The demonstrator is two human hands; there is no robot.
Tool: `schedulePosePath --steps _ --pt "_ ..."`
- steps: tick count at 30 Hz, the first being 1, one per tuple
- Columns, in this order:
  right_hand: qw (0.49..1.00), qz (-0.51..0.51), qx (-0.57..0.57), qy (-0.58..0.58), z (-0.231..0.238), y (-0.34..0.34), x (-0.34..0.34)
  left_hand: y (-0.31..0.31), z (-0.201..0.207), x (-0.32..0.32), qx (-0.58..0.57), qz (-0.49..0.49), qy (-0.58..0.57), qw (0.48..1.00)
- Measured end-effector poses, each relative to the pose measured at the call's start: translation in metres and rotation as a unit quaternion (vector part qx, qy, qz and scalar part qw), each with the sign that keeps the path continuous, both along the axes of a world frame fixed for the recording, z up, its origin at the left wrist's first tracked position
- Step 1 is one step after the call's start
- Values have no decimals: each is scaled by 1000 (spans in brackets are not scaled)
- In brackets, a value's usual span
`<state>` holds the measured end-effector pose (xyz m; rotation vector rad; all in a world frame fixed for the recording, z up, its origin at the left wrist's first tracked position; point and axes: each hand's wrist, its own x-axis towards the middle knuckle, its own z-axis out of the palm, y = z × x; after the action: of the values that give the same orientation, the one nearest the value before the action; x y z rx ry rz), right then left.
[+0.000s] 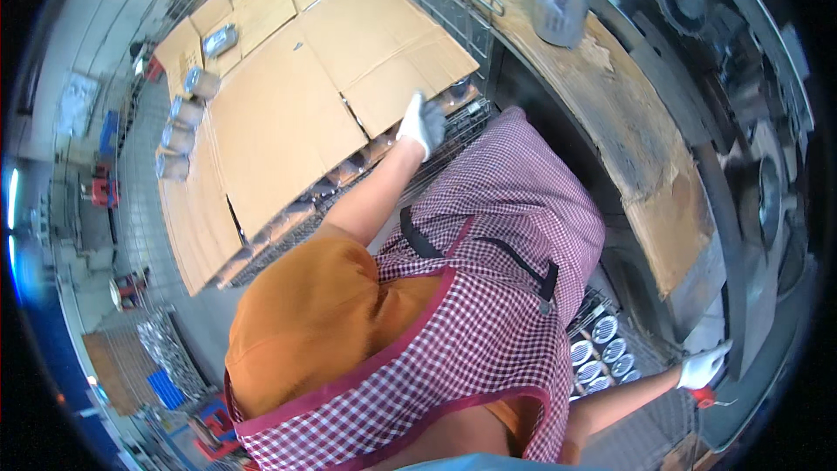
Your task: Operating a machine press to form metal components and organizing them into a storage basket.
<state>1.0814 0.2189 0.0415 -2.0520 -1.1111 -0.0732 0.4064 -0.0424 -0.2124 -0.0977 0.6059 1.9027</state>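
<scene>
The cardboard sheet [279, 122] lies flat over a wire cage [466, 125], with dark metal parts [356, 160] peeping out under its near edge. It probably serves as a layer that keeps metal off metal and gives a level surface above. Four metal cylinders [178, 139] line up along the sheet's left border and a fifth [220, 40] sits near its far-left corner, perhaps put there so the middle remains free (whether they stand or lie is hard to judge through this lens).

The left hand [421, 126], in a white glove, is at the sheet's near edge, toward its right end. One finger points up over the cardboard while the others blur, so I cannot tell whether the fingers grasp the edge or merely rest by it. The right hand [702, 368], also gloved, is well apart from the sheet, low to its right, just beside a small red piece [703, 397]. Its fingers reach outward; whether they hold anything I cannot tell.

Right of the sheet runs a bench [641, 144] topped with worn cardboard, likely to protect its surface, carrying a metal pot [561, 9]. Well below the sheet's right end, round metal pieces [613, 350] sit grouped together.
</scene>
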Motion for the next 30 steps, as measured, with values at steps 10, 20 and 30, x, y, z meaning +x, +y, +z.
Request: schedulePosePath --steps 10,20,30 --pt "999 -7 27 16 -7 -7 4 19 131 -50 -105 209 70 970" --pt "1000 -9 -12 0 -7 -2 7 20 161 -77 -259 217 -14 941" --pt "999 37 8 32 -9 -6 7 -42 221 -67 -97 227 18 969"
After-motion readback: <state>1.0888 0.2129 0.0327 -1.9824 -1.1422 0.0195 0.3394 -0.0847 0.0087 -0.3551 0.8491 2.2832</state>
